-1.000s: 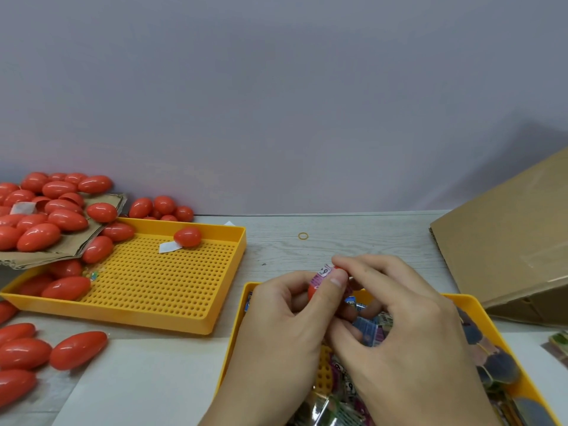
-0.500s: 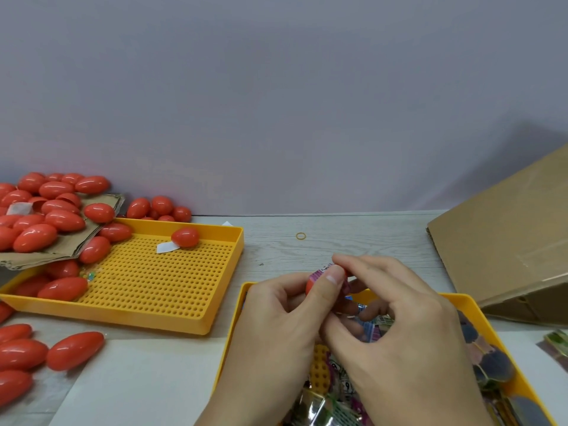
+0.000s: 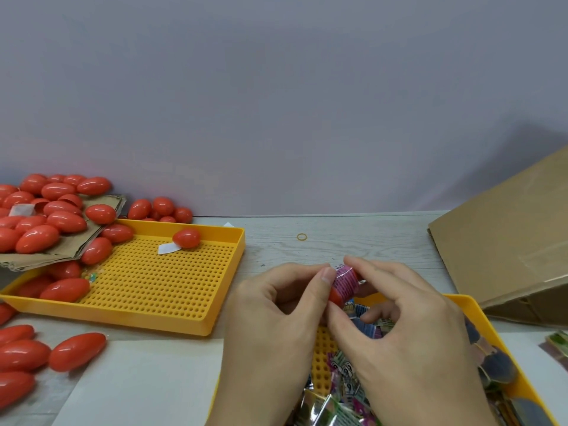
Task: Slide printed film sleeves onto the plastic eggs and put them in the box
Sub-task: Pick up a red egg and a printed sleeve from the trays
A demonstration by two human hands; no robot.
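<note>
Head view, lower centre of the frame: left hand [image 3: 276, 305] and right hand [image 3: 399, 327] both pinching one red plastic egg [image 3: 336, 295], held in the air just above the near yellow perforated tray [image 3: 467, 301] of loose film sleeves [image 3: 347, 370]. Purple printed sleeve [image 3: 345, 281] wrapped round the egg's upper part, red tip bare at lower left beside the left thumb. Sleeving step in hand, judged well along but not seated. Next move likely calling for a further push of the film down the egg, then a carry right to the cardboard box [image 3: 507, 241] at the right edge. Long axis running diagonally, lower left to upper right, sleeved end pointing up and away. Bare eggs [image 3: 46, 216] heaped at upper left, over a second yellow tray [image 3: 147, 290].
</note>
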